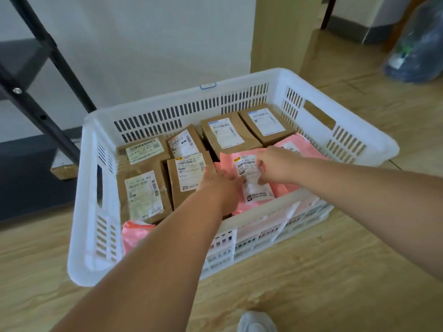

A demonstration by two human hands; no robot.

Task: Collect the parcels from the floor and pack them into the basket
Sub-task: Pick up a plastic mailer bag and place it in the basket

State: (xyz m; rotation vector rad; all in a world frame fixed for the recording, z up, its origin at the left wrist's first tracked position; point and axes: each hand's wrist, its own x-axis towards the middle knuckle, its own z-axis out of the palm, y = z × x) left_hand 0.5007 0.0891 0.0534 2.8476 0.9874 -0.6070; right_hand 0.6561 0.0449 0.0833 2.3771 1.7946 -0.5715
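Basket (182,101), white and slotted, stands on the wood floor (335,271) and takes up the middle of the view, with both hands reaching down inside it over its near wall. A black rack (55,58) rises well to the left of the left hand, and a clear bag (417,44) sits far beyond the right hand.

Six brown parcels (251,137) with white labels lie flat in the basket, filling the space left of and beyond the hands. One pink parcel (227,161) lies under both hands, against the near wall. A second pink one (309,149) shows just past the right hand, and a third (134,233) is tucked in the near corner beneath the left forearm.

The left hand (217,185) rests on the pink parcel's left side with fingers stretched out flat. The right hand (273,167) has its fingers curled down, pinching the crumpled label (254,188) on that parcel from the right.

A white shoe (256,322) shows on the floor, well nearer than both hands.
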